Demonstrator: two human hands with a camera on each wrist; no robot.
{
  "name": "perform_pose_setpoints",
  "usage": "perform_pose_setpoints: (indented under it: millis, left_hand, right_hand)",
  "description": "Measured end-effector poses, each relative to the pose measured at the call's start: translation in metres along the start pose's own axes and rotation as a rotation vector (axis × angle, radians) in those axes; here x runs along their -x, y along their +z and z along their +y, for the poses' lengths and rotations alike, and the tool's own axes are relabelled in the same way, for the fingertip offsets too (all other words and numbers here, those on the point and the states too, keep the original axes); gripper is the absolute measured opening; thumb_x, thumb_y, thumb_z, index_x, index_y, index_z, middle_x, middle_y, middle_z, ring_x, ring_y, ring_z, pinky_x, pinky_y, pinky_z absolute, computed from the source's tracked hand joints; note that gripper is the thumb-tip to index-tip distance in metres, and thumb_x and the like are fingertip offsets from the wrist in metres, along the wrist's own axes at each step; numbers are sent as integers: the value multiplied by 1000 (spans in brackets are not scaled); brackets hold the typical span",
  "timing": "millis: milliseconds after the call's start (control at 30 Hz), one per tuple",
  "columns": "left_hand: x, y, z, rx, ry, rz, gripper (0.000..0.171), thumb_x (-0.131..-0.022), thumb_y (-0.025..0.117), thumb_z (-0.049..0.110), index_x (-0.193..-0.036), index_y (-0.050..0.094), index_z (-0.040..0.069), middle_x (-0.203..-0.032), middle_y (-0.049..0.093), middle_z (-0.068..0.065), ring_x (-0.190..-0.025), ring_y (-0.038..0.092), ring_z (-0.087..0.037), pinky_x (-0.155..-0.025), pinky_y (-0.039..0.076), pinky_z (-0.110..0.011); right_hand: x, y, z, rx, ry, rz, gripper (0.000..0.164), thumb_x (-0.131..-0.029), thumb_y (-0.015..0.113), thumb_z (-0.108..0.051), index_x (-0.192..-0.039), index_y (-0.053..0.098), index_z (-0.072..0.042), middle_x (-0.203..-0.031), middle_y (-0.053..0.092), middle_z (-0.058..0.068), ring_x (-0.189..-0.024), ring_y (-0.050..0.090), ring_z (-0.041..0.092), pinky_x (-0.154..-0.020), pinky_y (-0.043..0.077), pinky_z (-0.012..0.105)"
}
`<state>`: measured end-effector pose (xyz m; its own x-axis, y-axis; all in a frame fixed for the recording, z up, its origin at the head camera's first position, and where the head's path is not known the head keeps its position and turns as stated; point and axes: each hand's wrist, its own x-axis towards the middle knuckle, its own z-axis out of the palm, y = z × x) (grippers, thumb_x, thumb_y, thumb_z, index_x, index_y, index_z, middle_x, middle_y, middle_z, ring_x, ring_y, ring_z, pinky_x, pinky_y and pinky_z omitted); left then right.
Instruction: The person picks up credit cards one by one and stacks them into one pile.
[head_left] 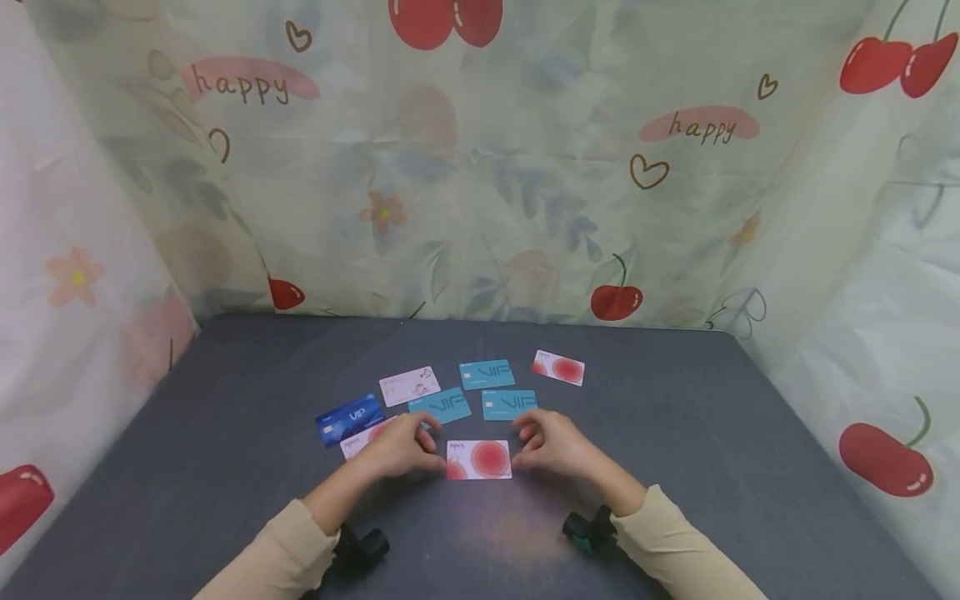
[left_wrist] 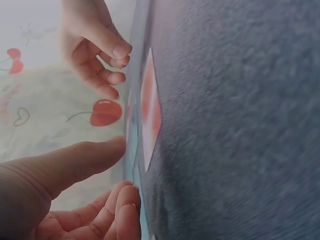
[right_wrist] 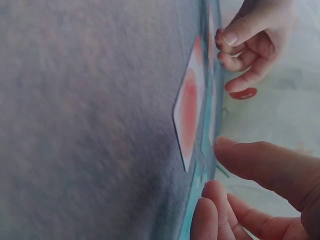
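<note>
In the head view a white card with red circles lies flat on the table, between the two hands. At its left edge is my left hand, fingers loosely bent, the thumb tip close to the card. My right hand hovers by the right edge in much the same pose. The left wrist view shows the thumb and fingers of the left hand apart with nothing between them. Likewise, in the right wrist view, the right hand has a gap between thumb and fingers, beside the card.
Behind the hands lie teal VIP cards, a pink card, a dark blue VIP card and another red-circle card. One more red-circle card is partly hidden by the left hand. Printed curtains surround the dark table.
</note>
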<state>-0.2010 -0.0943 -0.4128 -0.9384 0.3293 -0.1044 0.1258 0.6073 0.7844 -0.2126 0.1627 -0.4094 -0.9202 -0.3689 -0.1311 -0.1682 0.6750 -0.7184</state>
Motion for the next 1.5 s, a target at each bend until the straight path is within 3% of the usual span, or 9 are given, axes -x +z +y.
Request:
perform_pose_setpoints:
  millis: [333,533,800,1033,1333,1500]
  left_hand:
    - [-10,-4,7,-14,25,33,51,-70,78,12,-114,58,-3,-78,62,-7,-66,50,-12,-58,41,-23]
    - [-16,-2,17,-15,15,17,50,-72,78,13,-116,57,-2,-81,61,-7,-67,50,-13,-58,41,-24]
    - [-28,3,25,-57,57,12,46,-73,77,15,-112,59,-1,-80,63,-6,-69,52,-14,-60,41,-23]
    - [-40,9,31,-50,41,-17,45,-74,76,19,-112,60,2,-81,63,-5,-70,53,-14,-61,42,-23]
    - [-60,15,40,-39,68,1,44,-73,76,16,-111,61,-1,-82,64,-8,-67,55,-12,-59,44,-22]
    - [-73,18,45,-32,50,-1,44,-75,75,14,-113,60,-2,-87,66,-11,-65,57,-12,-58,47,-22]
  right_hand:
    - [-1,-13,0,-16,-10,23,45,-73,76,-9,-113,58,3,-91,61,11,-72,62,12,-63,52,25]
    - [-2,-18,3,-3,-18,41,45,-74,76,-11,-113,59,3,-92,62,14,-72,63,13,-65,53,26]
    - [-5,-24,10,-10,22,76,43,-75,76,-12,-113,59,3,-92,62,13,-74,62,13,-67,54,27]
    - [-10,-30,20,9,71,120,40,-76,75,-14,-111,61,1,-93,63,11,-74,57,14,-69,53,27]
    - [-16,-40,38,11,97,167,39,-77,74,-14,-110,61,4,-90,63,12,-73,56,15,-66,50,25]
    - [-20,-48,46,33,135,189,38,-78,73,-15,-109,61,4,-87,63,12,-73,55,15,-64,46,23]
